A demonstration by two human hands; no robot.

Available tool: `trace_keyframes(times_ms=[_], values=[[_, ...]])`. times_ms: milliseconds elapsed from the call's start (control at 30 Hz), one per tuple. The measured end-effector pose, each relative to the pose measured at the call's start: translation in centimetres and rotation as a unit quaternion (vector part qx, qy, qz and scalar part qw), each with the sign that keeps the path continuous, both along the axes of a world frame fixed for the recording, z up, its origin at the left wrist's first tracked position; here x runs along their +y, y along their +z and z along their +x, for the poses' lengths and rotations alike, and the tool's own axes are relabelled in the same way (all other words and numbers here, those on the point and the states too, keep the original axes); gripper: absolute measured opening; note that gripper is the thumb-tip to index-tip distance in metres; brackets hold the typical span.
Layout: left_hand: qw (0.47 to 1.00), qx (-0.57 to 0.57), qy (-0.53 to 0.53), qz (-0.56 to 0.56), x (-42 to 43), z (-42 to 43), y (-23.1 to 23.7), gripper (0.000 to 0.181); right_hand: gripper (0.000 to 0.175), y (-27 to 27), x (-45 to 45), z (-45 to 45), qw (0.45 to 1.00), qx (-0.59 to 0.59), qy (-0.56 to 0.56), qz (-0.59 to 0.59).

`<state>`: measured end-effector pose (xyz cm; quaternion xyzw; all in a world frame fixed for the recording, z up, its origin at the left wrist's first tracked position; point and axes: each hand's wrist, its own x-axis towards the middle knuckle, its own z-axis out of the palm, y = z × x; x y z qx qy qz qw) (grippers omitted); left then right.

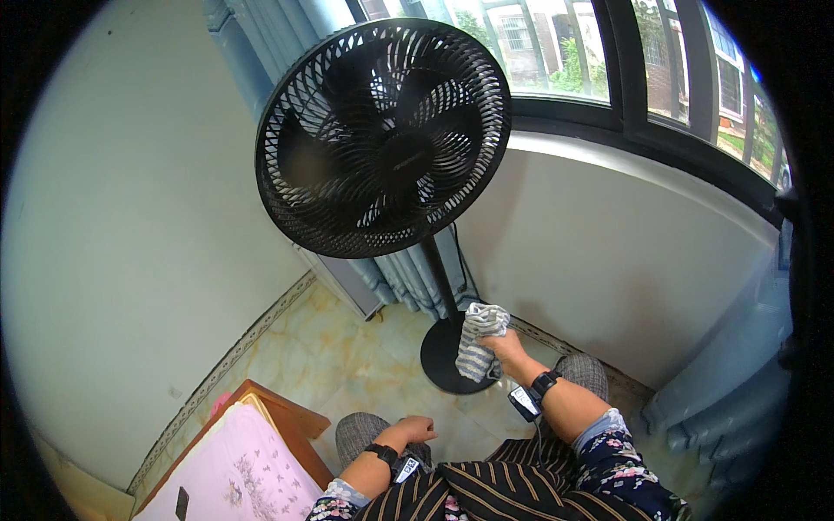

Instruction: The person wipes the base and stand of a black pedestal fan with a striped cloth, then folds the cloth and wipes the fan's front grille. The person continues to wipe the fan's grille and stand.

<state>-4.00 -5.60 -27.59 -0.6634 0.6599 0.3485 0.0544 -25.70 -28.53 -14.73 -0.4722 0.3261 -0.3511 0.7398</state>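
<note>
A black pedestal fan point(383, 138) stands before me, its round grille at the top and its pole point(440, 273) running down to a round base point(435, 358). My right hand point(505, 350) grips a grey-and-white striped cloth point(479, 345), held over the right part of the base; whether the cloth touches it I cannot tell. My left hand point(417, 430) rests by my left knee, away from the fan, fingers curled and seemingly holding nothing; its palm side is hidden.
A wooden bed frame point(296, 423) with a pink floral sheet point(241, 462) stands at lower left, a dark phone-like object point(182, 503) on it. Blue curtains point(723, 378) hang right and behind the fan. A window point(554, 58) is above the wall. A cord point(460, 254) hangs behind the pole.
</note>
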Motion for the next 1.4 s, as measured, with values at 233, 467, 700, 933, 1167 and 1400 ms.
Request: trace_keyframes(times_ms=[233, 467, 700, 933, 1167, 1400], values=[[1.0, -0.011, -0.013, 0.004, -0.1, -0.2, 0.4, 0.045, 0.031, -0.6, -0.4, 0.2, 1.0, 0.004, 0.007, 0.011], [1.0, -0.017, -0.007, 0.018, -0.3, -0.4, 0.7, 0.045, 0.032, -1.3, -0.8, 0.2, 1.0, -0.009, 0.026, 0.001], [1.0, -0.012, -0.004, 0.018, -0.4, -0.2, 0.5, 0.045, 0.035, -2.3, -1.3, 0.6, 0.999, 0.048, 0.017, -0.012], [1.0, -0.011, -0.004, 0.017, -0.4, -0.2, 0.4, 0.045, 0.035, -3.1, -1.2, 0.8, 0.999, 0.045, 0.022, -0.021], [1.0, -0.001, -0.004, 0.017, -0.5, -0.2, 0.5, 0.044, 0.03, -2.6, -0.6, 0.9, 0.995, 0.077, 0.045, -0.048], [1.0, 0.0, 0.003, 0.005, -0.3, -0.7, 1.7, 0.043, 0.029, -2.6, -0.1, 0.8, 0.985, 0.107, 0.074, -0.111]])
